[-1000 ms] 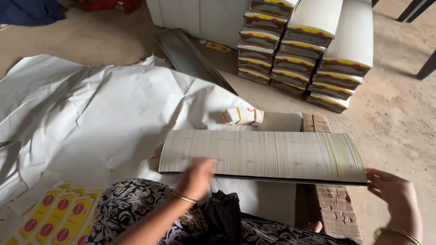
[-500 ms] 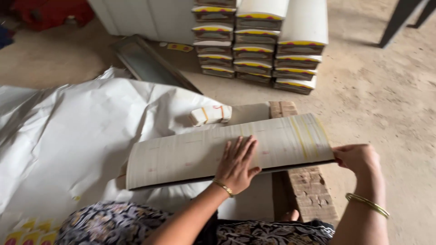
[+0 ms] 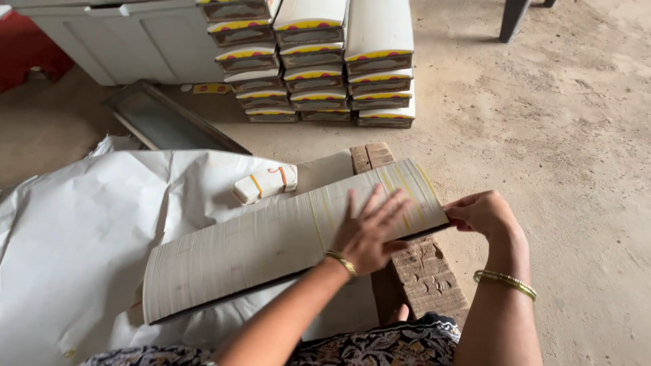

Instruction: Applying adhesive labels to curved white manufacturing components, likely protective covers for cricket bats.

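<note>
Left hand (image 3: 369, 230) now spread flat atop long card stack (image 3: 271, 247), frame centre; right hand (image 3: 483, 213) gripping stack's right end over wooden block (image 3: 424, 271); stack tilted since earlier, being squared.

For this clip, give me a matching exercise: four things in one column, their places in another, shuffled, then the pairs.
Things:
1. left hand
2. right hand
3. small bundle
4. stacked boxes

Places:
A. on the white paper, beyond the long stack
B. grips the long stack's right end
C. by the cabinet, on the floor
D. flat on top of the long stack

Pairs: 1-D, 2-B, 3-A, 4-C
</note>
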